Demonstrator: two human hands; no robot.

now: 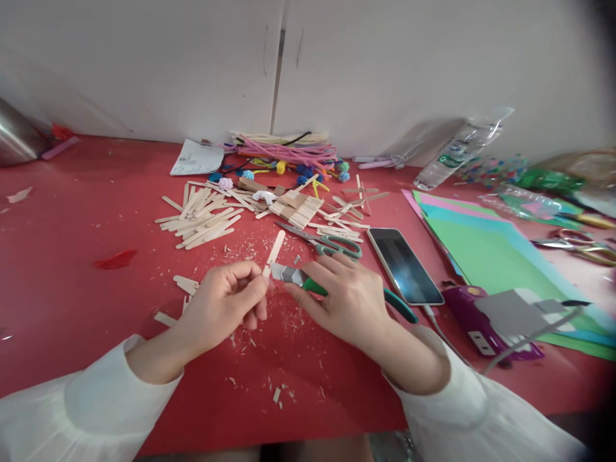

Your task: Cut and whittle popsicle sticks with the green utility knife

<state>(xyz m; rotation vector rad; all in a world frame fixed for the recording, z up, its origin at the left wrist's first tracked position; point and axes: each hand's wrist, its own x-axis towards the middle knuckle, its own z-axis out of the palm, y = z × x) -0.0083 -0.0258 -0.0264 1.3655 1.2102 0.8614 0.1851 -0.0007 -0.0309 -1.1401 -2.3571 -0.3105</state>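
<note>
My left hand (231,296) pinches a wooden craft stick (276,248) between thumb and fingers, the stick pointing up and away. A notch or break shows along its edge near the fingertips. My right hand (349,295) is wrapped round a green-handled cutting tool (315,287). The tool's grey metal head touches or nearly touches the stick beside my left fingertips; its exact kind is partly hidden by my hand. Just beyond lie scissors (320,240) with grey-green handles. Wood shavings (250,247) are scattered on the red table (337,404) around and below both hands.
Loose craft sticks (206,218) and a joined stick panel (297,208) lie ahead, before pink pipe cleaners (289,152) and pom-poms. To the right are a phone (404,264), a purple power strip (474,321) with a cable, coloured paper (481,244) and a plastic bottle (452,154).
</note>
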